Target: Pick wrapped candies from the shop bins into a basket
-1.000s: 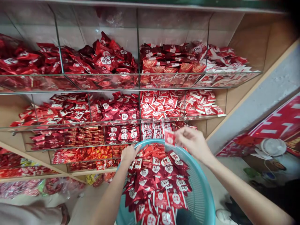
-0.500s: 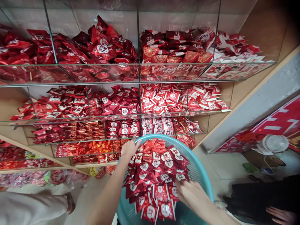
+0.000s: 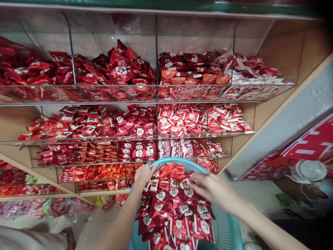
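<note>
A round teal plastic basket is in front of me, heaped with small red candy packets. Many of the packets carry white labels with red characters. With fingers and thumb closed over the basket's far left rim, my left hand grips it. My right hand reaches in from the right above the far part of the heap. Its fingers stretch left over the packets, a little apart and slightly blurred, and no packet shows in them.
Shelves with clear glass dividers hold heaps of red packets beyond the basket. A wall and a white fan stand at the right. At lower left, another person's light-clothed leg shows.
My right hand has moved away from the near right side of the heap toward its far side. My left hand stays on the rim. The view has tilted up slightly.
</note>
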Demonstrator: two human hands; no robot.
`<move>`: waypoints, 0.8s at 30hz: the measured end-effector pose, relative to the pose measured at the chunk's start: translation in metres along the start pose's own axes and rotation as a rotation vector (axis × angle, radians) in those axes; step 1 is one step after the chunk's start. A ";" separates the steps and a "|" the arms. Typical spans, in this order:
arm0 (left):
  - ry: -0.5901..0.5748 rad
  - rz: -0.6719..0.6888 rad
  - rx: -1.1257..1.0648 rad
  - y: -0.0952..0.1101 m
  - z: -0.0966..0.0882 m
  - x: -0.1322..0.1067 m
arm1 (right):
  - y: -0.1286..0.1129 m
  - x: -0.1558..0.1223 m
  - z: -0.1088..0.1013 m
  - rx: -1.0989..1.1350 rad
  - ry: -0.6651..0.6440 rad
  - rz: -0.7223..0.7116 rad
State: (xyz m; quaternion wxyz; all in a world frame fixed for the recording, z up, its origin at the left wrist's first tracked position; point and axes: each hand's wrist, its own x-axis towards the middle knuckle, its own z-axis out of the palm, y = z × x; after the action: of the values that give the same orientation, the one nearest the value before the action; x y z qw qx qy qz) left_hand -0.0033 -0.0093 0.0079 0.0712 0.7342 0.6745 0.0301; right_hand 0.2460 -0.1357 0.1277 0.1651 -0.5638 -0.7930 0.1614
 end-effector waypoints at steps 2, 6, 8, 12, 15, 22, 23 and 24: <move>0.020 0.006 0.006 -0.001 0.001 0.001 | -0.004 0.028 -0.016 0.207 0.127 0.026; 0.042 0.015 -0.003 -0.002 0.003 0.001 | -0.005 0.078 -0.020 0.834 0.139 0.212; 0.048 0.014 -0.005 -0.002 0.003 0.001 | -0.005 0.097 -0.017 1.084 0.096 0.311; 0.025 0.004 -0.001 0.000 0.001 -0.001 | -0.007 0.123 -0.016 1.369 0.129 0.401; 0.015 0.000 0.005 0.001 -0.001 -0.002 | -0.011 0.134 -0.018 1.370 0.216 0.400; 0.026 0.007 0.011 0.000 0.000 0.000 | -0.014 0.122 -0.015 1.160 0.358 0.247; 0.024 0.005 0.009 0.000 0.000 0.000 | -0.014 0.115 -0.017 1.051 0.387 0.178; 0.017 0.005 0.006 0.000 0.000 0.000 | -0.013 0.107 -0.021 0.929 0.399 0.104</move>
State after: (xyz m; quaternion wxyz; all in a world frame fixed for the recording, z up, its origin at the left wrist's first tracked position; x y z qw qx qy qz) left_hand -0.0034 -0.0093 0.0084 0.0633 0.7357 0.6734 0.0346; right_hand 0.2106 -0.0371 0.1606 0.5383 -0.4895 -0.5615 0.3942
